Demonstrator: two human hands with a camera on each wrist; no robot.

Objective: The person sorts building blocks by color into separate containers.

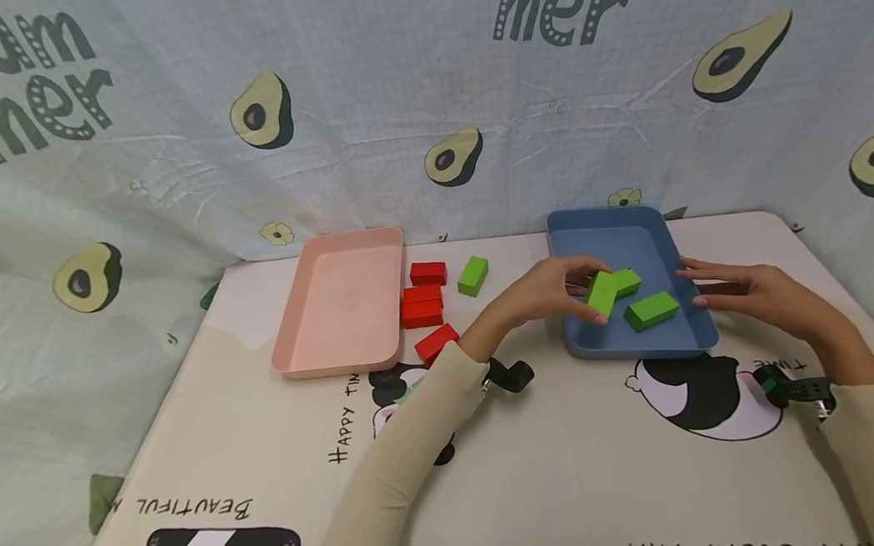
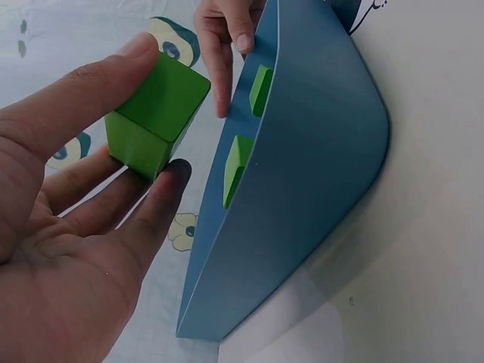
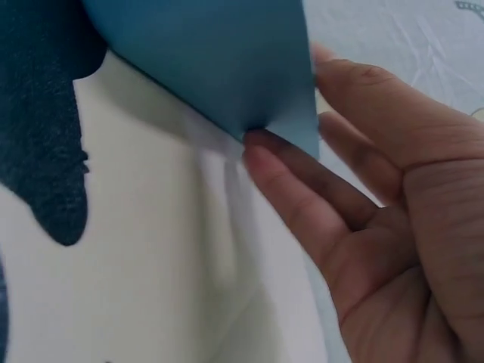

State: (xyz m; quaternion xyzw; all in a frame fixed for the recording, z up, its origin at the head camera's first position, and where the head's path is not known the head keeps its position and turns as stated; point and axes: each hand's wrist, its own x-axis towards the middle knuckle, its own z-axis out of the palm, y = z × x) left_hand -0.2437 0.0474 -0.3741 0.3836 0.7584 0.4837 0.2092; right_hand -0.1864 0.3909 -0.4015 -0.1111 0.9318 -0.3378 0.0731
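My left hand (image 1: pixel 558 289) pinches a green block (image 1: pixel 601 294) between thumb and fingers, above the left part of the blue tray (image 1: pixel 603 225). In the left wrist view the same block (image 2: pixel 155 113) sits between the thumb and fingertips. Two more green blocks, one at the back (image 1: pixel 625 282) and one in front (image 1: pixel 651 311), lie in the tray. On the tray's right side, my right hand (image 1: pixel 765 295) rests its fingertips near the rim, the fingers fairly straight. The right wrist view has those fingers (image 3: pixel 302 189) against the outer wall of the blue tray (image 3: pixel 219 68).
A pink tray (image 1: pixel 349 303) stands at the left. Beside it are several red blocks, including one at the back (image 1: pixel 428 273) and one by the left sleeve (image 1: pixel 435 344). Another green block (image 1: pixel 472 276) lies between the trays. A patterned curtain (image 1: pixel 365 77) hangs behind the table.
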